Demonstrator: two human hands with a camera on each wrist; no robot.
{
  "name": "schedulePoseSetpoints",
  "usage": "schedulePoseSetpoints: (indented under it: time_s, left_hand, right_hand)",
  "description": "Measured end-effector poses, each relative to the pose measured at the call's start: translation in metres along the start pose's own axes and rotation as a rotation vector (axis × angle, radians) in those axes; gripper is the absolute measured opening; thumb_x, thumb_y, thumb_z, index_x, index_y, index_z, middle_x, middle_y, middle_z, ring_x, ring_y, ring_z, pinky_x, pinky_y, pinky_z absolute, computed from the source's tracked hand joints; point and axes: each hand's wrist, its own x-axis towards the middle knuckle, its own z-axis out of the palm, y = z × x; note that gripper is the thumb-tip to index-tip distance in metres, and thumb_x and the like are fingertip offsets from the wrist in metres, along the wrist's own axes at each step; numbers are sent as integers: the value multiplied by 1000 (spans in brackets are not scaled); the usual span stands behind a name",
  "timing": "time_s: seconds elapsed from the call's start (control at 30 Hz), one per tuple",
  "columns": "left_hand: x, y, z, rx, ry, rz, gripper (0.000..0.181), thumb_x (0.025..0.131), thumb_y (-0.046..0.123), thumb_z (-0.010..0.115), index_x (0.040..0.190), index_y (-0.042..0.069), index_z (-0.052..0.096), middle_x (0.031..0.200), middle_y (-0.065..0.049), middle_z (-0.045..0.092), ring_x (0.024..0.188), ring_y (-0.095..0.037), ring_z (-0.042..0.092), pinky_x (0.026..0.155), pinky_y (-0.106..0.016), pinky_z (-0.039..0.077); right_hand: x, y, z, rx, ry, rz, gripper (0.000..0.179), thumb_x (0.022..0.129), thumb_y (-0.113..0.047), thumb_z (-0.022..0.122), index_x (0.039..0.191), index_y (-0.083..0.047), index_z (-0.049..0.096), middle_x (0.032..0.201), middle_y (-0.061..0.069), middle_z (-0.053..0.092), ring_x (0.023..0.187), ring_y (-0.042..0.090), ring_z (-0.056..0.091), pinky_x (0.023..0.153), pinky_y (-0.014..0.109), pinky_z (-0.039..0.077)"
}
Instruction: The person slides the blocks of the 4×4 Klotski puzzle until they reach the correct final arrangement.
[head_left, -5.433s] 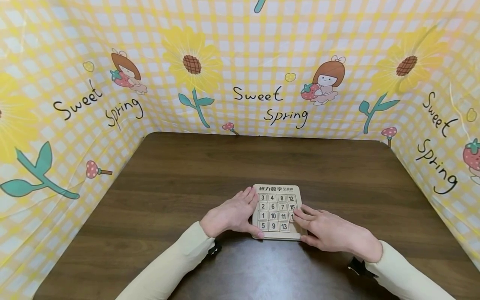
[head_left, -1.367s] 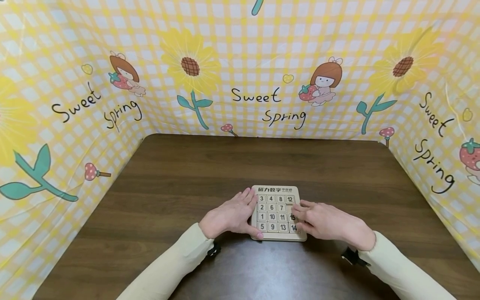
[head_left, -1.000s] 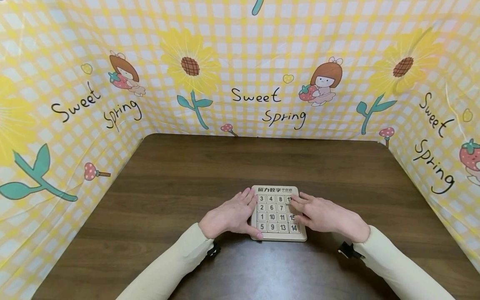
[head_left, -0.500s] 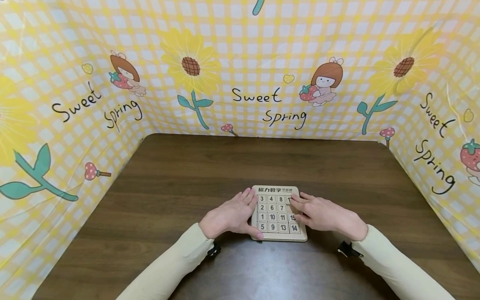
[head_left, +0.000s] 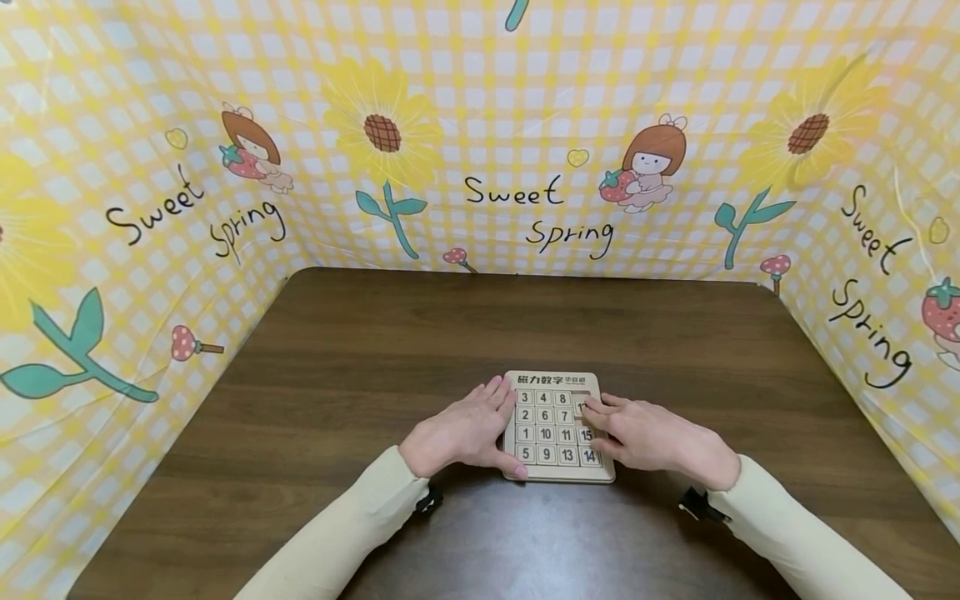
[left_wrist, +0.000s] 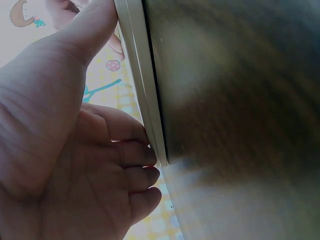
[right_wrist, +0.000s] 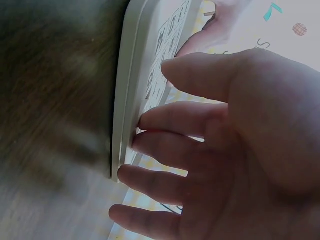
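A wooden sliding number puzzle point(head_left: 558, 472) lies flat on the table, its numbered tiles in a square frame. The left hand point(head_left: 461, 429) rests along its left side, fingers extended against the edge and thumb on the near left corner; in the left wrist view those fingertips meet the puzzle's side point(left_wrist: 145, 90). Over the right column reaches the right hand point(head_left: 652, 433), its straight fingers touching the tile marked 12 point(head_left: 581, 407), whose second digit is covered. That tile sits between the top two rows, with narrow gaps above and below it. Tiles 15 point(head_left: 586, 435) and 14 point(head_left: 588, 457) lie beneath.
The dark wooden table point(head_left: 420, 333) extends around the puzzle on all sides. A yellow checked cloth point(head_left: 480, 108) with printed flowers hangs along the back and both sides. Each wrist wears a black band point(head_left: 701, 505).
Tiles 14 and 15 have each moved one row nearer the person. In the last half second, the right fingers have drawn tile 12 partway down from the top row. The left hand stays put.
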Motion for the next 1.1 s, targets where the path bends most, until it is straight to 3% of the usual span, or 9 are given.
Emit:
schedulePoseSetpoints:
  time_s: [0.43, 0.6, 0.9, 1.1]
  left_hand:
    - [-1, 0, 0, -2, -5, 0, 119, 74, 78, 62, 154, -2, 23, 164, -22, 11, 153, -33, 13, 125, -42, 18]
    - [-1, 1, -1, 0, -4, 2, 118, 75, 76, 63, 154, -2, 23, 163, -22, 12, 153, -33, 14, 125, -42, 19]
    - [0, 0, -1, -6, -8, -2, 119, 75, 77, 62, 154, -2, 22, 163, -22, 12, 153, -33, 13, 125, -42, 18]
    - [0, 0, 1, -8, -3, -1, 119, 75, 77, 62, 154, -2, 23, 164, -22, 11, 153, -33, 13, 125, -42, 19]
  right_hand:
    - [-7, -8, -1, -15, -15, 3, 50, 95, -28, 63, 137, -2, 56, 144, 19, 52, 130, 40, 53, 99, 53, 50]
    - [-7, -8, -8, 15, -59, 20, 51, 96, -29, 61, 139, -3, 55, 146, 18, 50, 133, 40, 49, 101, 54, 48]
    - [5, -5, -15, 60, -85, 73, 57, 98, -35, 58, 147, -7, 46, 154, 15, 41, 143, 37, 38, 108, 54, 42]
    - [15, -6, -9, 64, -109, 54, 59, 98, -34, 58, 148, -6, 44, 156, 15, 39, 145, 37, 35, 110, 54, 41]
